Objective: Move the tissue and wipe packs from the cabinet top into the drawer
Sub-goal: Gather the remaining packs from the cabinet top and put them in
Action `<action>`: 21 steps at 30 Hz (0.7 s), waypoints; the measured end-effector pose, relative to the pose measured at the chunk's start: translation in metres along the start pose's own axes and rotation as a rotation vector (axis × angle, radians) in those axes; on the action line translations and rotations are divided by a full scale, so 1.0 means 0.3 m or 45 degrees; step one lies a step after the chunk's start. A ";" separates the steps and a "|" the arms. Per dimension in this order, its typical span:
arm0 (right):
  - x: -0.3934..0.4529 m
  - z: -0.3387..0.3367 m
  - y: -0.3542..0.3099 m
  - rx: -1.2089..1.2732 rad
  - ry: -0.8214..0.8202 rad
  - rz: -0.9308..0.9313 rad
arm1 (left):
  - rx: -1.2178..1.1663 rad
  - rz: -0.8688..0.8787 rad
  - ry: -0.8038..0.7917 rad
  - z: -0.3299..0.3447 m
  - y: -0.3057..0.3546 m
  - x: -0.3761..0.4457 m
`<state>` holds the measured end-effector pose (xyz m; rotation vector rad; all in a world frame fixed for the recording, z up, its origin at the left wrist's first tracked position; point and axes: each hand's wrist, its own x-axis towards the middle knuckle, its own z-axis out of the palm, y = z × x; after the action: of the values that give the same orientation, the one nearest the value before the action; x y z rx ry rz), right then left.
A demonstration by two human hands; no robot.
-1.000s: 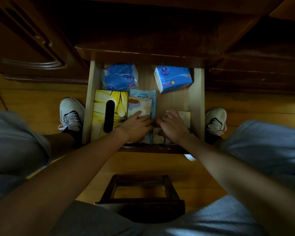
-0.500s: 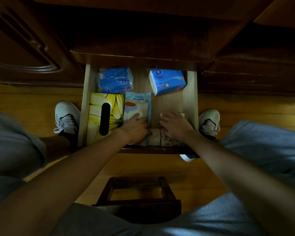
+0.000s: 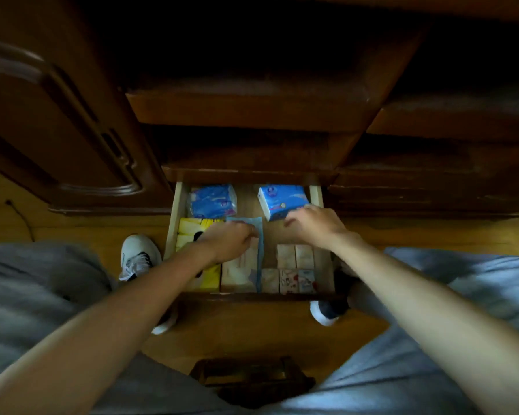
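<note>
The wooden drawer (image 3: 172,232) is pulled out below the dark cabinet. At its back lie a blue tissue pack (image 3: 213,200) on the left and a blue and white tissue pack (image 3: 277,199) on the right. A yellow tissue box (image 3: 189,230) fills the left side, and beside it lies a pale wipe pack (image 3: 241,269) with a blue edge. Several small pocket tissue packs (image 3: 294,271) sit at the front right. My left hand (image 3: 228,244) curls on the wipe pack's far end. My right hand (image 3: 312,224) reaches back, fingers spread on the blue and white pack's near corner.
A dark cabinet door (image 3: 57,121) stands at the left and closed drawers (image 3: 432,181) at the right. My white shoes (image 3: 138,256) rest on the wooden floor beside the drawer. A small dark stool (image 3: 252,381) is between my knees.
The view has pulled back and up. My right hand left the small packs at the front and moved to the blue and white pack at the back. My left hand slid up the wipe pack.
</note>
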<state>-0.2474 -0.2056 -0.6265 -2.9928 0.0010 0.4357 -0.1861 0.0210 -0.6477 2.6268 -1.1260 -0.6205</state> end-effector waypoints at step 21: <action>0.130 -1.240 0.027 -0.290 0.878 0.065 | 0.198 0.020 1.004 -1.397 0.167 0.191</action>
<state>-0.1044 -0.2560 -0.2846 -3.1943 0.0939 -0.6436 0.0100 -0.0415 -0.2747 2.5650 -0.9415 0.5036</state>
